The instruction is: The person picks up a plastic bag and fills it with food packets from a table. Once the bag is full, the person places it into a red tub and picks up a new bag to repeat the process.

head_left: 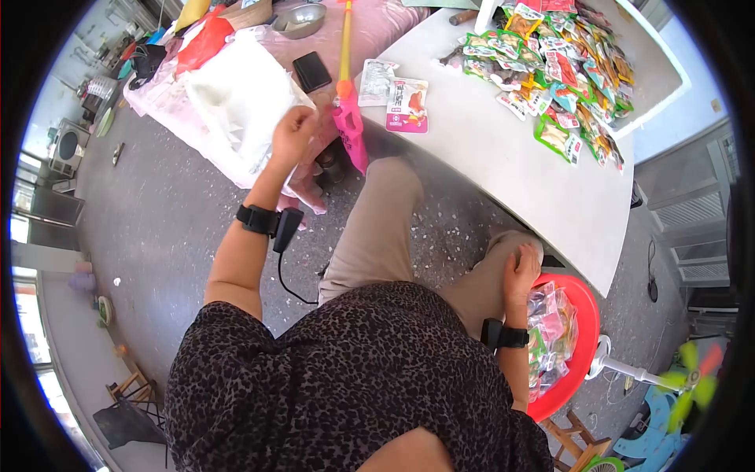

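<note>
My left hand [293, 135] is closed at the right edge of a white plastic bag [236, 94], its fingers curled on the bag. The bag lies on a table covered with pink cloth [151, 98]. My right hand [521, 274] rests on my right knee, fingers loosely stretched and nothing in them. Close beside it stands a red basin [583, 346] with several clear-wrapped packets [552, 326]. Two flat snack pouches, one white and grey [377, 82] and one white and pink [407, 105], lie at the left end of the white table [543, 185].
A heap of colourful snack packets [562, 71] spreads before a white box [657, 98]. A black phone [312, 71], a metal bowl [300, 21] and a pink-and-yellow plastic toy [348, 118] are near the bag. A fan [688, 381] stands at right.
</note>
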Available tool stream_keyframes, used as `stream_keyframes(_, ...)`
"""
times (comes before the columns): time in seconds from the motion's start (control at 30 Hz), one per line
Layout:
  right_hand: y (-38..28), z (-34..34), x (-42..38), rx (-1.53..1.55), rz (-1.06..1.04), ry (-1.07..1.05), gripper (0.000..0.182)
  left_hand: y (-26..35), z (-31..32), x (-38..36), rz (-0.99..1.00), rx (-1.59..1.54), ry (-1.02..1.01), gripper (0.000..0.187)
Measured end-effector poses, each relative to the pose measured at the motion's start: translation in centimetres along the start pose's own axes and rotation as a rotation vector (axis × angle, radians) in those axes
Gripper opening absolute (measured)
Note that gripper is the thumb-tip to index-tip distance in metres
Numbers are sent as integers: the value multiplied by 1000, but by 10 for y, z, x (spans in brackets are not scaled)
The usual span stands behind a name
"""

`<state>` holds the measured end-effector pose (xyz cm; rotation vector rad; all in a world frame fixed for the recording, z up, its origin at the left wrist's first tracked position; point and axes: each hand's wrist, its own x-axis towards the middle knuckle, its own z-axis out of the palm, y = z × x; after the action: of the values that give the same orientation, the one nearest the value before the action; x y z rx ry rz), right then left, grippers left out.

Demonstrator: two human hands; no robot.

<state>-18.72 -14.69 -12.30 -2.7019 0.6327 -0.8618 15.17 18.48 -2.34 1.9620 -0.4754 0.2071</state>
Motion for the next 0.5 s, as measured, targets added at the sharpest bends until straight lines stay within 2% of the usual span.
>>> stream_keyframes(0.03, -1, -1, 0, -14, -4, 3, 26, -14, -14, 12, 91, 136, 102, 16)
stream_keyframes(0.1, 0, 0, 1, -17, -1, -2, 25, -41, -41, 35, 58, 318, 281, 24)
stream_keyframes(0.17, 0, 1, 1, -24, -1, -1, 25, -77, -63, 54, -3, 610, 323, 35)
stream_keyframes(0.2, 1, 2, 1, -28, -2, 2, 25, -83, -70, 56, -114, 658, 224, 44)
stream_keyframes(0.3, 0, 1, 1, -32, -7, 4, 24, -110, -76, 54, -409, 675, -63, 48)
stream_keyframes(0.33, 0, 1, 2, -32, -7, 3, 24, -109, -78, 53, -430, 683, -127, 48)
stream_keyframes(0.43, -2, -1, 2, -45, -5, -8, 23, -104, -79, 55, -411, 673, -142, 45)
stream_keyframes(0.5, -1, -1, 2, -48, 5, -18, 22, -110, -82, 55, -362, 634, -84, 41)
